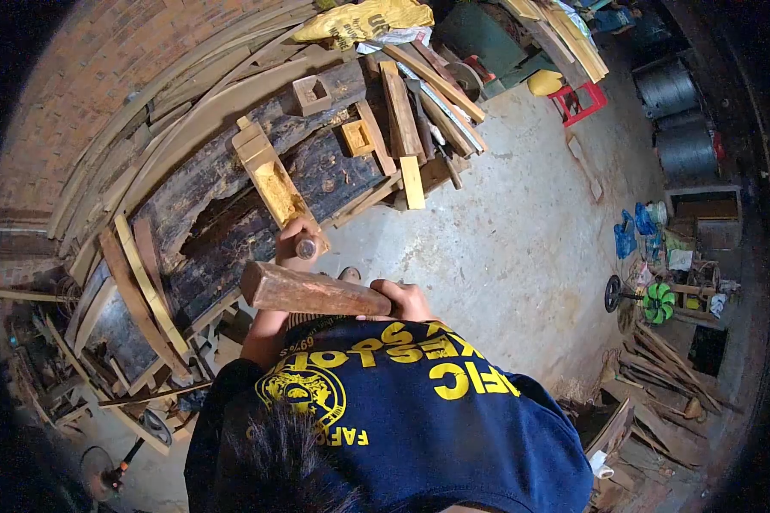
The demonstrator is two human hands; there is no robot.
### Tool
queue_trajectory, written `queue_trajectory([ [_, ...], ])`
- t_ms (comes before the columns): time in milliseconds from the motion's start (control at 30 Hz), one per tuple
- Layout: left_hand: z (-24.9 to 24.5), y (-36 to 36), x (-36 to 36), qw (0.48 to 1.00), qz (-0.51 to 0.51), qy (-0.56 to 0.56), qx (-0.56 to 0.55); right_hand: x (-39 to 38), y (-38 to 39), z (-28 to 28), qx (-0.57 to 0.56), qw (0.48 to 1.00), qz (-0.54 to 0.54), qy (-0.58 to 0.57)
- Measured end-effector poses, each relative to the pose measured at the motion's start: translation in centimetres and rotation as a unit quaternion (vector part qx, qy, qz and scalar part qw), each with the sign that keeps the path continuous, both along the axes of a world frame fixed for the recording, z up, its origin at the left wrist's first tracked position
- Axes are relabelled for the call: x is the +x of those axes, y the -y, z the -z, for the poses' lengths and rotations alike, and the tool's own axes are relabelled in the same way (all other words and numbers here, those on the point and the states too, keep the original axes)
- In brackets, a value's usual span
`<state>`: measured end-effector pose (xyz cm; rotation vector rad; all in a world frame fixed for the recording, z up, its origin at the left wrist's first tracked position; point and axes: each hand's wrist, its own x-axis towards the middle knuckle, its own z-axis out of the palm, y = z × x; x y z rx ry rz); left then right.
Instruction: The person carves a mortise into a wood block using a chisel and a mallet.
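Head view: hands apart, each clamped on wood.
Left hand (295,238): round handle (306,249), butt facing the camera, at the block's near end.
Right hand (409,301): brown, scuffed, tapering mallet (312,291), broad end leftward.
Block (269,178): pale, hollowed, across dark, rough slab (321,167); long axis upper-left to lower-right.

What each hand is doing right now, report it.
Left hand: closed around a round-ended tool handle.
Right hand: closed on a wooden mallet.

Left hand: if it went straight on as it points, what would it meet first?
Probably the hollowed wooden block; the left hand looks already against its near end, though depth is unclear.
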<state>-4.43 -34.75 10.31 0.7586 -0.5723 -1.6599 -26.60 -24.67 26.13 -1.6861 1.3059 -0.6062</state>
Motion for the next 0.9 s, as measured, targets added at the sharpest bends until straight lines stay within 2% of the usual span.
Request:
queue_trajectory([
  [33,-2.3,0.0,-0.4,0.96,-0.017,0.259,-0.106,0.1,0.1,-0.1,-0.013,1.0,-0.007,0.002],
  [67,-4.1,0.1,-0.6,0.843,-0.032,0.497,-0.204,0.1,0.1,-0.1,-0.013,1.0,-0.008,0.003],
  [233,-2.8,0.6,-0.4,0.846,-0.03,0.489,-0.209,0.1,0.1,-0.1,-0.002,1.0,-0.01,-0.002],
  [367,-4.5,0.4,-0.3,0.859,0.001,0.482,-0.175,0.0,0.2,-0.1,0.002,1.0,-0.006,-0.004],
  [467,-1.1,-0.4,1.0,0.886,-0.034,0.44,-0.146,0.1,0.2,-0.5,0.013,1.0,0.0,-0.003],
  [500,-7.9,-1.1,-0.7,0.864,-0.096,0.437,-0.231,0.2,0.3,-0.8,0.038,0.999,0.005,0.002],
  [533,-7.0,-1.4,-0.3,0.863,-0.098,0.438,-0.232,0.3,0.4,-0.9,0.061,0.998,0.009,0.008],
  [600,-5.0,-1.6,0.8,0.83,-0.03,0.49,-0.264,0.5,0.6,-0.8,0.082,0.997,0.015,0.004],
  [633,-4.7,-1.9,0.8,0.839,0.002,0.486,-0.244,0.5,0.6,-0.6,0.104,0.994,0.021,-0.001],
  [733,-4.3,-2.0,0.0,0.825,-0.029,0.502,-0.259,0.3,0.5,1.4,0.054,0.998,0.0,0.014],
  [767,-4.5,-2.2,-0.2,0.835,-0.017,0.51,-0.207,0.1,0.5,2.0,0.053,0.998,-0.001,0.015],
  [867,-4.2,-1.9,-0.4,0.852,-0.029,0.477,-0.215,0.1,0.4,2.7,0.009,0.999,-0.033,-0.016],
  [900,-2.8,-1.2,0.1,0.797,-0.045,0.533,-0.281,0.5,0.6,2.2,0.038,0.995,-0.025,-0.093],
])
